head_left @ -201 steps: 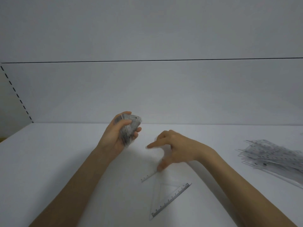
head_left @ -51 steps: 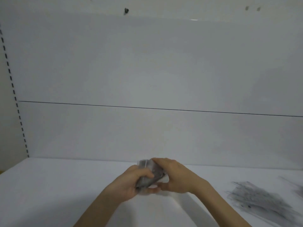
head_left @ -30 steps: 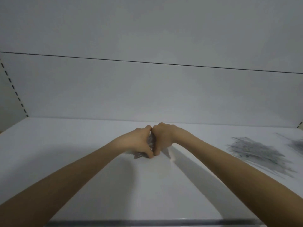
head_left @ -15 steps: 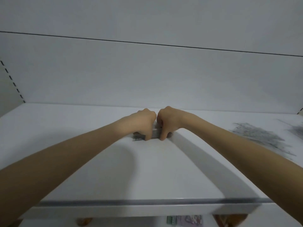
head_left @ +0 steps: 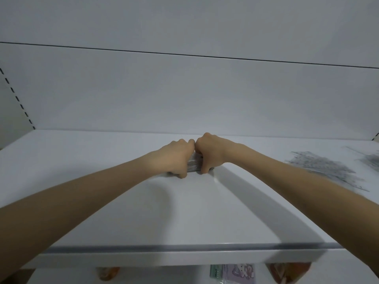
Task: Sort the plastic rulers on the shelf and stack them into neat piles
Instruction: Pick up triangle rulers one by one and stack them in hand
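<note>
A stack of clear plastic rulers (head_left: 193, 165) lies on the white shelf (head_left: 184, 212), near its middle. My left hand (head_left: 176, 158) and my right hand (head_left: 208, 152) sit side by side on top of it, fingers curled down over the stack and thumbs against its near edge. Only a thin grey band of ruler edges shows between the two hands. Both forearms reach in from the lower corners.
A loose heap of clear rulers (head_left: 322, 167) lies at the right of the shelf, and another heap (head_left: 371, 160) is cut off by the right edge. The shelf's front lip (head_left: 184, 249) runs across the bottom, with coloured goods (head_left: 231, 273) on the level beneath.
The stack came down from hand height onto the shelf, both hands pressing around it. The view has tilted down, so the shelf's front lip and the level below have come into sight.
</note>
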